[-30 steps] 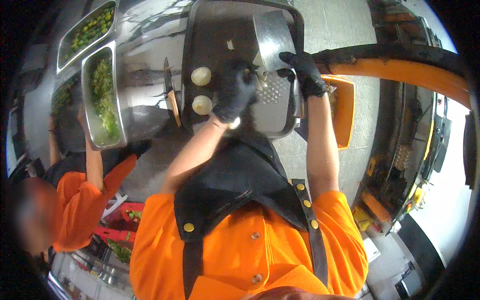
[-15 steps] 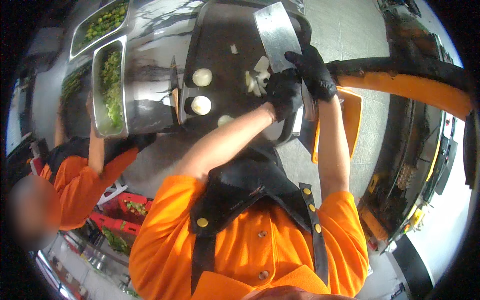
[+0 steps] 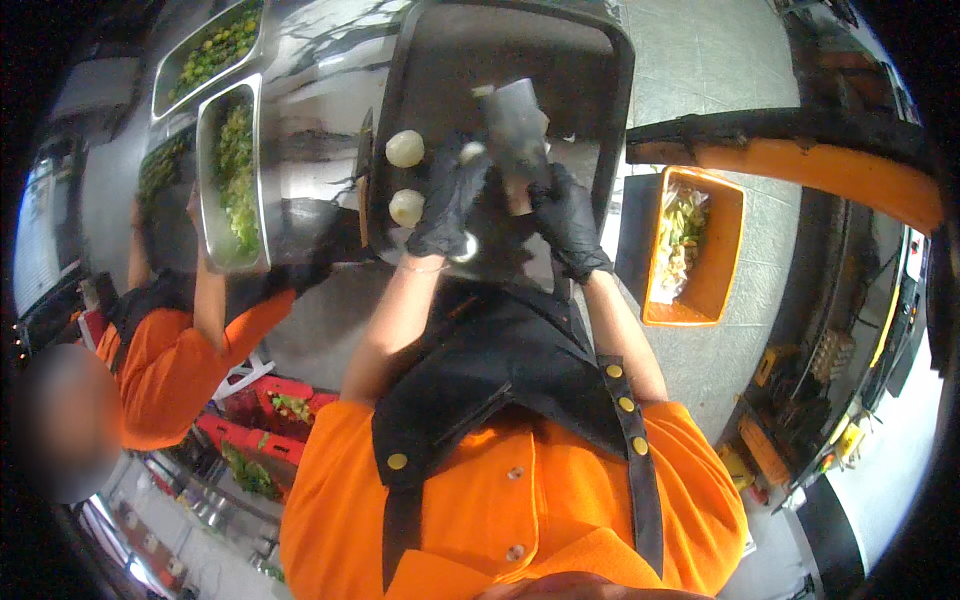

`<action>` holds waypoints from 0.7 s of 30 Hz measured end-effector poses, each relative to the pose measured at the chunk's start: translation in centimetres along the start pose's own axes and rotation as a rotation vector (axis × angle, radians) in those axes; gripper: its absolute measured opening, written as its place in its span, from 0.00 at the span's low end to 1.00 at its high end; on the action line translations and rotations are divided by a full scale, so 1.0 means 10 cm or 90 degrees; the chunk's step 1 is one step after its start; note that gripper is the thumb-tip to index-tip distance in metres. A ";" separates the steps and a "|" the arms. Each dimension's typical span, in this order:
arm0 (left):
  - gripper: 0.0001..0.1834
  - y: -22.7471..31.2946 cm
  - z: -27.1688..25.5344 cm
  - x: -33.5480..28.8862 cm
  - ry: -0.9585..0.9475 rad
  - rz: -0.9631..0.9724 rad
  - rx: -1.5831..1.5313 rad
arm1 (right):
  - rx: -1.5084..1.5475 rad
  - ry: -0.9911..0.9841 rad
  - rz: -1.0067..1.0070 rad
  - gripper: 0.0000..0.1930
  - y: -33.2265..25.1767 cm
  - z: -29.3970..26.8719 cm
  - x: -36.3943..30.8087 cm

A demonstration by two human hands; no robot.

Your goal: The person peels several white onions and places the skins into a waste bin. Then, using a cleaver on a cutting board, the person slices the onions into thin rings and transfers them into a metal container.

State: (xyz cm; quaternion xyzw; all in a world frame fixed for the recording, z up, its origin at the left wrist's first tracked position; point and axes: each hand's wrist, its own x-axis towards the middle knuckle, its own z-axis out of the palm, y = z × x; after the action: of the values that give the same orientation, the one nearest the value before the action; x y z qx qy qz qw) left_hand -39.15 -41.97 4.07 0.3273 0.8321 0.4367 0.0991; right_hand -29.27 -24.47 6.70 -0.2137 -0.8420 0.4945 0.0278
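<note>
In a black glove, my right hand [image 3: 568, 222] grips a cleaver [image 3: 514, 112] at its handle end. Its wide metal blade is motion-blurred and points away from me over a dark tray [image 3: 398, 75]. My left hand [image 3: 450, 205], also gloved in black, is left of the blade. A pale piece shows at its fingertips, but blur hides whether they grip it. Two peeled onions, a far one [image 3: 404, 148] and a nearer one [image 3: 406, 208], sit along the tray's left side. Another pale, rounded piece [image 3: 464, 248] shows partly below my left wrist.
A knife [image 3: 364, 185] lies along the tray's left edge. Metal pans of chopped greens [image 3: 234, 180] and green-yellow pieces [image 3: 216, 48] stand left, near a co-worker in orange [image 3: 165, 375]. An orange bin [image 3: 728, 250] with pale scraps stands right; red crates [image 3: 285, 440] are lower left.
The cleaver has moved left and nearer me, from the tray's far right to its middle. My hands, formerly together at the right edge, are now apart, the left one near the onions.
</note>
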 end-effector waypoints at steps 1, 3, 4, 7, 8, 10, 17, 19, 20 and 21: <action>0.19 0.10 0.05 0.08 0.004 0.061 0.147 | -0.020 0.009 0.023 0.16 -0.01 -0.09 -0.01; 0.18 0.42 0.18 0.28 0.034 -0.187 -0.119 | -0.082 0.019 0.060 0.16 -0.17 -0.27 0.00; 0.17 0.53 0.22 0.33 0.048 -0.309 -0.254 | -0.091 0.010 0.037 0.16 -0.22 -0.32 0.02; 0.15 0.41 0.27 0.27 0.054 -0.122 -0.014 | -0.132 0.010 -0.029 0.17 -0.38 -0.36 0.09; 0.14 0.37 0.28 0.24 0.099 -0.090 0.015 | -0.149 0.008 -0.020 0.17 -0.41 -0.35 0.07; 0.13 0.26 0.23 0.18 0.187 -0.027 0.078 | -0.178 0.001 0.000 0.16 -0.44 -0.30 0.02; 0.12 0.35 0.08 0.05 0.021 -0.215 -0.180 | -0.166 -0.019 0.028 0.12 -0.66 -0.11 -0.18; 0.13 0.52 0.03 0.04 0.054 -0.201 -0.198 | -0.195 -0.029 0.031 0.12 -0.72 -0.10 -0.21; 0.13 0.53 0.04 0.03 0.060 -0.192 -0.182 | -0.229 -0.039 0.034 0.13 -0.75 -0.10 -0.23; 0.13 0.54 0.04 0.03 0.069 -0.183 -0.166 | -0.265 -0.050 0.035 0.13 -0.78 -0.10 -0.25</action>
State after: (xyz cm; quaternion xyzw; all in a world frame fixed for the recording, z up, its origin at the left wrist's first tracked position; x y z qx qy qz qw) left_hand -36.70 -39.33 8.11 0.1658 0.8105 0.5394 0.1569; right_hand -29.32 -27.88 14.26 -0.2187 -0.9201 0.3187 -0.0632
